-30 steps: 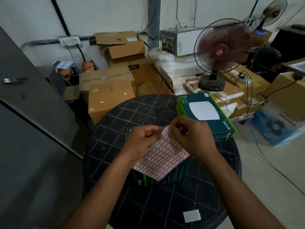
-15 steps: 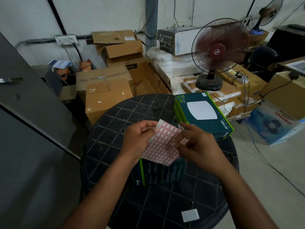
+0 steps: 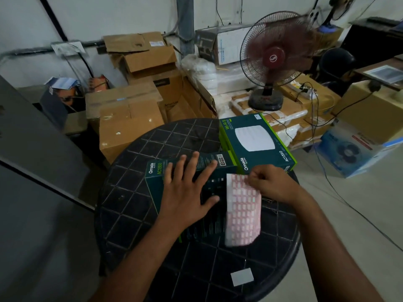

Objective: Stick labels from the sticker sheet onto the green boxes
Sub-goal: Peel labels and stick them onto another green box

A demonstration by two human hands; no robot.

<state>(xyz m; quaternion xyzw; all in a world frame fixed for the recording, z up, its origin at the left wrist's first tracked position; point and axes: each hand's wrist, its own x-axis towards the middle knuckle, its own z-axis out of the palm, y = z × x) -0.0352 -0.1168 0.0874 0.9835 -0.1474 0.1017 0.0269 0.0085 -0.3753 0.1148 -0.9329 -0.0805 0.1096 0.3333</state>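
Observation:
A dark green box lies near me on the round black table. My left hand rests flat on its top with fingers spread. The sticker sheet, white with red-framed labels, hangs over the box's right side. My right hand pinches the sheet's upper corner. Behind and to the right, a second green box with a white square picture on top touches the near box.
A small white paper square lies near the table's front edge. Cardboard boxes stand behind the table, a red desk fan at the back right. A grey panel runs along the left. Cables cross the floor at right.
My left hand let go of the sticker sheet and came down flat on the near green box. My right hand carried the sheet to the right and lowered it.

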